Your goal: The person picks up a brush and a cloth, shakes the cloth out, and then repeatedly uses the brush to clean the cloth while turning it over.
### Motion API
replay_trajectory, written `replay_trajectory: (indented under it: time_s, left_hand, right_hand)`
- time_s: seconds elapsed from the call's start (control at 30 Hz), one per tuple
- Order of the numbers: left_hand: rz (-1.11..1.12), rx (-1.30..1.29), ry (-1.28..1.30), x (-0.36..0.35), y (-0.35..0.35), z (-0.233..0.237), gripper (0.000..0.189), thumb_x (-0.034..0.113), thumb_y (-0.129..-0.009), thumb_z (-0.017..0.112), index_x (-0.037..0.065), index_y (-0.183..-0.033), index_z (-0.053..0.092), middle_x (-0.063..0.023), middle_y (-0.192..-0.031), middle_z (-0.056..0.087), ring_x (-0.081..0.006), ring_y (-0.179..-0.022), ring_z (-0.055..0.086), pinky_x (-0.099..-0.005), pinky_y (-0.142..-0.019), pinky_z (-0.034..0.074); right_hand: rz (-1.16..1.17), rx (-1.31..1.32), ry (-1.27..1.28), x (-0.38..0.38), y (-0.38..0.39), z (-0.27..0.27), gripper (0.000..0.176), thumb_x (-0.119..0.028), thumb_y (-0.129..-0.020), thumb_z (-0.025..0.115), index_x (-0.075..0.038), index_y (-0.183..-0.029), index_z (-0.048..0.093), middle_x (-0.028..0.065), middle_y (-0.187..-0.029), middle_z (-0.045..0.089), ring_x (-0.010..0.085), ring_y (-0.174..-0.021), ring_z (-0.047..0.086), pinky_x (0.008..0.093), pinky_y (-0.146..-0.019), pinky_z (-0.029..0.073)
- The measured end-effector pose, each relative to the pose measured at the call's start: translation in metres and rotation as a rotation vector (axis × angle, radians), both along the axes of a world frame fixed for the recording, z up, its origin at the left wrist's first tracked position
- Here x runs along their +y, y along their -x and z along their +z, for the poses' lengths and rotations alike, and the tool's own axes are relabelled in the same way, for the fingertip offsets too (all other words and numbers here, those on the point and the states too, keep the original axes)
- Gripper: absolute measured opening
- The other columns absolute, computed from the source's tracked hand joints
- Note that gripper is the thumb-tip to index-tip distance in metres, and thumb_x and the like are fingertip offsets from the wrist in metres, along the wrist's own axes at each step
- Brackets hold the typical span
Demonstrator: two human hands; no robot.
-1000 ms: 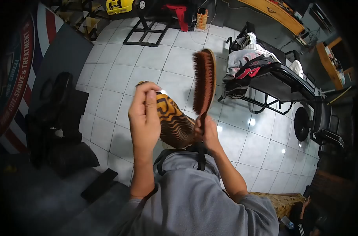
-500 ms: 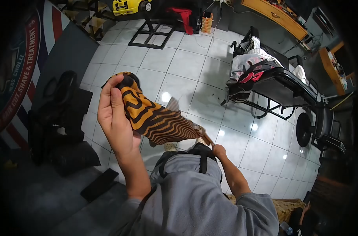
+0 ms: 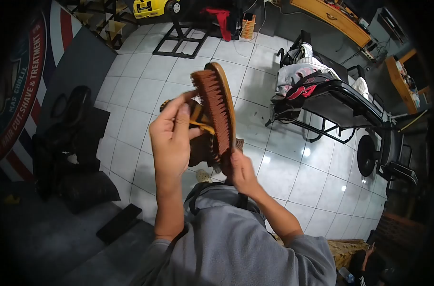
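Note:
My left hand (image 3: 171,133) pinches an orange-and-black patterned cloth (image 3: 201,118), which hangs bunched behind the fingers. Gripped in my right hand (image 3: 244,172) is a long brush (image 3: 218,109) with a wooden back and reddish-brown bristles. It stands nearly upright, its bristles facing left toward the cloth and my left fingertips. Part of the cloth is hidden behind the brush and my left hand.
A black reclined chair (image 3: 338,100) with cloths draped over it stands to the right on the tiled floor (image 3: 293,167). A black metal frame (image 3: 181,40) and a yellow toy car (image 3: 150,8) are ahead. Another person's arm (image 3: 367,257) shows at lower right.
The brush has swung up from low near my body to upright before my left hand. The cloth, stretched out between my hands before, is now bunched. My left hand moved right.

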State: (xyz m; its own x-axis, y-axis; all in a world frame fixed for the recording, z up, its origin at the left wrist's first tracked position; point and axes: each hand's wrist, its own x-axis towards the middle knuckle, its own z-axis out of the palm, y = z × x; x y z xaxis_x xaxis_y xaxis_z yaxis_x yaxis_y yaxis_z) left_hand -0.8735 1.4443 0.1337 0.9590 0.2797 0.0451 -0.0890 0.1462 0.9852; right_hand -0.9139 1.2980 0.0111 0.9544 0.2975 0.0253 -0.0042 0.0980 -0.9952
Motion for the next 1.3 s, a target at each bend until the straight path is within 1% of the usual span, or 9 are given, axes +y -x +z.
replay_trajectory:
  time_s: [0.17, 0.33, 0.4, 0.5, 0.63, 0.77, 0.83, 1.1, 1.3]
  left_hand:
    - [0.174, -0.241, 0.072, 0.009, 0.003, 0.018, 0.030, 0.009, -0.096, 0.045, -0.006, -0.121, 0.050, -0.0086, -0.098, 0.059, -0.0108, -0.083, 0.060, -0.0212, -0.069, 0.054]
    - [0.236, -0.334, 0.124, 0.030, 0.009, 0.021, 0.031, 0.010, -0.096, 0.045, -0.005, -0.123, 0.049, -0.0088, -0.103, 0.058, -0.0103, -0.085, 0.059, -0.0242, -0.075, 0.053]
    - [0.219, -0.312, 0.144, 0.034, 0.015, 0.011, 0.031, 0.010, -0.096, 0.046, -0.005, -0.123, 0.049, -0.0083, -0.103, 0.058, -0.0104, -0.087, 0.058, -0.0243, -0.075, 0.053]
    - [0.231, -0.226, 0.166, 0.034, 0.018, -0.003, 0.032, 0.010, -0.096, 0.046, -0.005, -0.124, 0.049, -0.0083, -0.104, 0.058, -0.0099, -0.087, 0.058, -0.0236, -0.073, 0.053]
    - [0.167, -0.067, 0.121, 0.027, 0.027, -0.031, 0.031, 0.010, -0.096, 0.046, -0.006, -0.122, 0.050, -0.0082, -0.100, 0.059, -0.0118, -0.086, 0.059, -0.0248, -0.073, 0.053]
    - [0.041, 0.092, -0.007, 0.017, 0.033, -0.051, 0.031, 0.011, -0.095, 0.049, -0.007, -0.120, 0.052, -0.0087, -0.100, 0.061, -0.0114, -0.086, 0.060, -0.0249, -0.074, 0.052]
    - [0.053, 0.128, -0.057, 0.015, 0.034, -0.056, 0.027, 0.011, -0.094, 0.049, -0.006, -0.113, 0.057, -0.0084, -0.095, 0.061, -0.0121, -0.084, 0.060, -0.0252, -0.073, 0.053]
    - [0.012, 0.279, -0.721, 0.063, 0.038, -0.115, 0.015, 0.011, -0.084, 0.061, -0.003, -0.090, 0.061, -0.0101, -0.074, 0.064, -0.0135, -0.068, 0.062, -0.0276, -0.063, 0.049]
    - [-0.135, -0.068, -1.288, 0.076, 0.044, -0.171, 0.031, 0.013, -0.077, 0.065, -0.002, -0.103, 0.060, -0.0186, -0.105, 0.060, -0.0371, -0.104, 0.052, -0.0440, -0.092, 0.039]
  right_hand:
    - [0.191, -0.104, 0.489, 0.001, -0.005, -0.133, 0.032, -0.027, -0.098, 0.036, 0.000, -0.087, 0.048, 0.0265, -0.076, 0.056, 0.0483, -0.078, 0.052, 0.0480, -0.063, 0.043]
    - [0.300, 0.319, 1.271, -0.088, 0.030, -0.305, 0.051, -0.041, -0.097, 0.029, 0.001, -0.096, 0.059, 0.0236, -0.085, 0.064, 0.0403, -0.084, 0.062, 0.0485, -0.074, 0.049]
    - [0.381, 0.499, 1.356, -0.111, 0.030, -0.305, 0.053, -0.044, -0.095, 0.031, -0.002, -0.098, 0.063, 0.0221, -0.105, 0.062, 0.0362, -0.100, 0.060, 0.0466, -0.083, 0.048]
    - [0.174, 0.518, 1.255, -0.133, 0.018, -0.322, 0.053, -0.042, -0.095, 0.032, 0.002, -0.093, 0.063, 0.0277, -0.090, 0.063, 0.0396, -0.089, 0.062, 0.0486, -0.079, 0.047]
    - [-0.252, 0.291, 0.850, -0.091, -0.034, -0.194, 0.058, -0.051, -0.090, 0.043, 0.004, -0.085, 0.060, 0.0196, -0.068, 0.061, 0.0334, -0.071, 0.063, 0.0408, -0.066, 0.048]
    - [-0.185, -0.216, 0.336, -0.035, -0.048, -0.045, 0.040, -0.032, -0.076, 0.073, 0.001, -0.092, 0.056, 0.0056, -0.075, 0.055, 0.0126, -0.065, 0.050, 0.0307, -0.062, 0.045]
    - [0.025, -0.036, -0.007, -0.009, -0.038, -0.002, 0.037, -0.019, -0.070, 0.077, 0.001, -0.089, 0.052, 0.0082, -0.082, 0.057, 0.0164, -0.063, 0.051, 0.0300, -0.062, 0.044]
    - [0.023, -0.358, 0.602, -0.010, -0.031, 0.009, 0.017, -0.003, -0.070, 0.064, -0.002, -0.082, 0.052, 0.0199, -0.067, 0.055, 0.0387, -0.063, 0.054, 0.0380, -0.054, 0.043]
    - [0.013, -0.536, 0.824, -0.037, -0.046, 0.038, 0.027, -0.006, -0.060, 0.070, -0.007, -0.086, 0.061, 0.0156, -0.069, 0.060, 0.0343, -0.065, 0.060, 0.0353, -0.058, 0.047]
